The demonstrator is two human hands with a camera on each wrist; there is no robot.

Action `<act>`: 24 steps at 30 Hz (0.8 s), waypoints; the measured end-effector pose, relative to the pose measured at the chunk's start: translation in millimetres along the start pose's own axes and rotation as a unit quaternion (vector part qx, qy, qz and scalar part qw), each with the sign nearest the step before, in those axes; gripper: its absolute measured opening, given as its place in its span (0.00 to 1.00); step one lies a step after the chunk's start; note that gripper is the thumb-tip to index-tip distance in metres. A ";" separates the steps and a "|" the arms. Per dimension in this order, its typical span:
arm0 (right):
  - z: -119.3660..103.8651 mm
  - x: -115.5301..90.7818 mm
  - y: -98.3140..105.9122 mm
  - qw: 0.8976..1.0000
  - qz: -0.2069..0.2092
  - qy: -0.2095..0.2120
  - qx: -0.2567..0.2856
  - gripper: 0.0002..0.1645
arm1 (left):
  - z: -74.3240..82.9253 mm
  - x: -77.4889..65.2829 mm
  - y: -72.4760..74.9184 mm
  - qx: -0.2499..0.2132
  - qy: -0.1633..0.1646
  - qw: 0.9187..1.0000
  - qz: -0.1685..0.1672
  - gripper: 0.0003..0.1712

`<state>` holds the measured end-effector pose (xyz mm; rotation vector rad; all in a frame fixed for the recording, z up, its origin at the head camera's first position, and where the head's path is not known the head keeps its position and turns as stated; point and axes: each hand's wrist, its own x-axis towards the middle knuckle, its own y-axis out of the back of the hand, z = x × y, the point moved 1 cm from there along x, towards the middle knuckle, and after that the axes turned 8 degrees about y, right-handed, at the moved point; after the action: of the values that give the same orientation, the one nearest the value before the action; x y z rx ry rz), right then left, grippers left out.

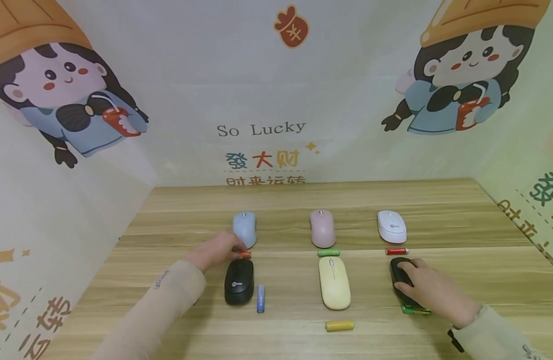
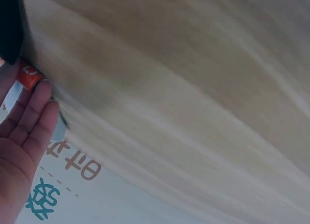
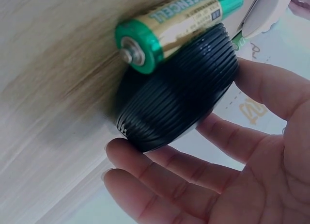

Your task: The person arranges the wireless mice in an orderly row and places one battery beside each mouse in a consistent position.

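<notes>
My left hand (image 1: 215, 248) pinches an orange battery (image 1: 245, 254) between thumb and fingertips, low over the table. That battery's end (image 2: 30, 76) shows between the fingers in the left wrist view. A light blue mouse (image 1: 245, 227) lies just behind it, and a black mouse (image 1: 239, 287) just in front. On the right side, my right hand (image 1: 438, 292) holds a second black mouse (image 1: 399, 277) by its sides, thumb on one and fingers on the other. A green and gold battery (image 3: 169, 27) lies against the ribbed near end of that mouse.
A pink mouse (image 1: 323, 230), a green battery (image 1: 328, 253), a yellow mouse (image 1: 334, 285) and a yellow battery (image 1: 339, 326) line the middle. A white mouse (image 1: 392, 226) and a red battery (image 1: 397, 251) lie at the right. A blue battery (image 1: 260, 298) stands beside the left black mouse.
</notes>
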<state>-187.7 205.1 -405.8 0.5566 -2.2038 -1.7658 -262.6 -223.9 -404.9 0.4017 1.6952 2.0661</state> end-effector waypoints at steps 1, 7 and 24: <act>-0.2 -0.1 -0.2 1.000 0.001 0.001 0.001 0.29 | -0.1 -0.5 -0.6 0.002 -0.001 1.000 0.000 0.02; -0.3 0.1 -1.0 1.000 0.009 0.005 0.000 0.28 | -1.2 -3.1 -3.7 -0.009 0.037 0.999 -0.007 0.02; -1.1 -0.4 -0.5 1.000 0.012 0.003 -0.001 0.28 | 8.9 -16.2 16.5 -0.020 0.041 0.997 0.060 0.09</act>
<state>-186.8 204.3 -406.1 0.5334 -2.1959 -1.7516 -246.7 -227.0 -386.2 0.4213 1.7120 2.2255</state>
